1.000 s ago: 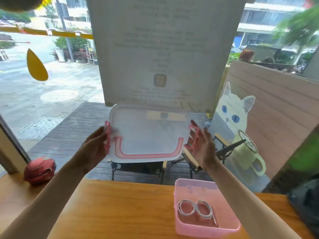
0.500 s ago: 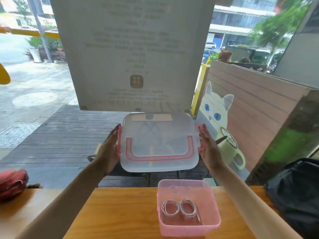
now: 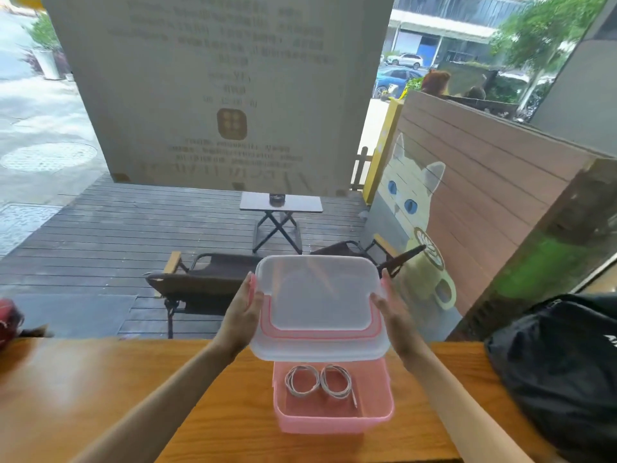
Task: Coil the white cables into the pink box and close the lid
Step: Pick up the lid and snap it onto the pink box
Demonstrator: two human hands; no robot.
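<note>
A pink box [image 3: 334, 422] stands open on the wooden table [image 3: 100, 389], near its front edge. Two coiled white cables [image 3: 319, 380] lie side by side on the box's floor. A translucent lid [image 3: 317, 302] with a pink seal and pink side clips hovers tilted just above the box's far rim. My left hand [image 3: 242, 315] grips the lid's left edge and my right hand [image 3: 392, 317] grips its right edge. The lid covers the box's back rim from view.
A black bag [image 3: 561, 369] rests on the table at the right. A red object [image 3: 8, 322] sits at the table's far left. Behind the table is a window onto a deck with folding chairs [image 3: 200, 282] and a small table.
Both hands have brought the lid down and toward me, from held upright in front of the window to tilted low over the box. The view has shifted right.
</note>
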